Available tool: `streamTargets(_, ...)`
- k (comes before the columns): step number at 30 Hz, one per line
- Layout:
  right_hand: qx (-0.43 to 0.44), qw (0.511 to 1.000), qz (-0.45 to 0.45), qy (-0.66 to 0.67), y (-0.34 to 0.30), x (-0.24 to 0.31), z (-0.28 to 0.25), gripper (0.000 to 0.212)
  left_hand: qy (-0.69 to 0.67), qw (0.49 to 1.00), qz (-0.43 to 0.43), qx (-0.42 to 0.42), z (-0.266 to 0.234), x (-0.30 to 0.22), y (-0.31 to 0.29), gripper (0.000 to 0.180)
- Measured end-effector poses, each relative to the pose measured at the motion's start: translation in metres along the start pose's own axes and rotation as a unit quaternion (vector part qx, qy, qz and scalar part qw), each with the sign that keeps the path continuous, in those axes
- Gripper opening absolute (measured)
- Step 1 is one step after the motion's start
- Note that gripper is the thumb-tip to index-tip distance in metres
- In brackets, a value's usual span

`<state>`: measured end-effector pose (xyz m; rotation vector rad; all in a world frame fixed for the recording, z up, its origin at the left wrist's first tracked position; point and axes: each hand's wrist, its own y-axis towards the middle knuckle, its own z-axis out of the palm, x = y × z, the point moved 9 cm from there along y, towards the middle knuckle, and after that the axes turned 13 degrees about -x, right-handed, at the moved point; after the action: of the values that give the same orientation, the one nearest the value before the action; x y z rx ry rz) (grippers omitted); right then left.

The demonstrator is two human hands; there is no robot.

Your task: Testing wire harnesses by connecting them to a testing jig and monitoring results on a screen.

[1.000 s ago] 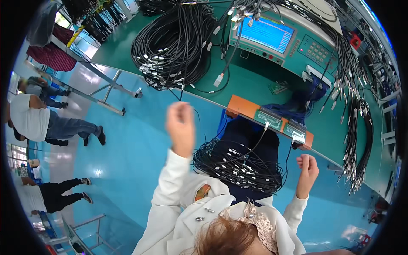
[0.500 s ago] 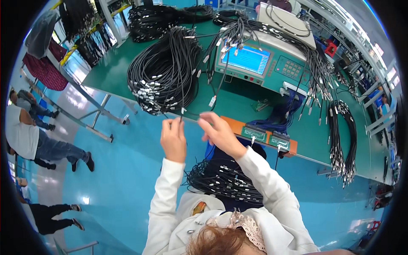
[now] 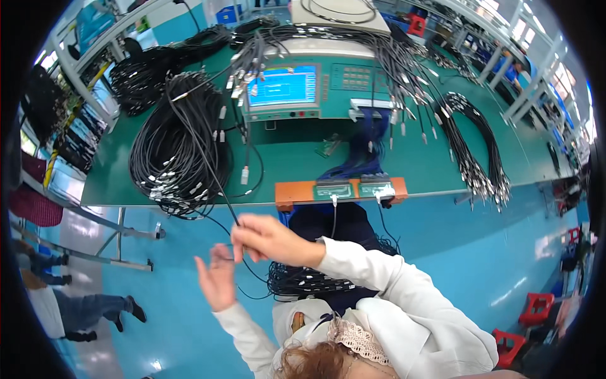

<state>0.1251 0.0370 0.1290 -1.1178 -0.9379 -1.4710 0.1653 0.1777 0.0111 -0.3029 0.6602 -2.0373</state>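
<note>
My right hand [image 3: 271,240] is closed around a thin black cable [image 3: 218,183] in front of the table's near edge. The cable runs up and away to a large coiled bundle of black cables [image 3: 180,145] with pale connectors. Just left of and slightly below it, my left hand [image 3: 218,278] has its thumb and fingers apart and appears to hold nothing; its fingertips are a little blurred. Another heap of black cables [image 3: 303,278] with white ends lies on my lap, and a thin length of cable curves between it and the hands.
A green tester with a lit screen [image 3: 283,85] stands on the green table [image 3: 284,155]. An orange fixture [image 3: 287,192] with two small boards sits at the near edge. More cables [image 3: 470,139] lie to the right. Red stools [image 3: 536,309] stand on the floor; people are at left.
My left hand has let go of the cable and opened, while my right hand has closed on it. Both hands have come nearer to me, and the view has turned.
</note>
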Motion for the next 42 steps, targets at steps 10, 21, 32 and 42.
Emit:
streamTargets(10,-0.15,0.973,0.025,0.172,-0.194,-0.025,-0.138,0.021,0.112,0.962,0.239,-0.072,-0.082,-0.254,0.008,0.017)
streamTargets(21,-0.575,0.816,0.007,-0.06,-0.289,0.014,-0.301,0.028,0.565,0.793,0.225,-0.041,0.019,-0.082,-0.045,0.021)
streamTargets(32,-0.501,0.791,-0.018,-0.35,-0.173,-0.044,-0.273,0.022,0.812,0.449,0.327,0.178,0.031,0.239,0.004,0.018)
streamTargets(42,-0.796,0.462,-0.019,-0.391,-0.393,-0.06,-0.387,0.037,0.767,0.327,0.551,0.035,0.029,0.063,-0.095,0.036)
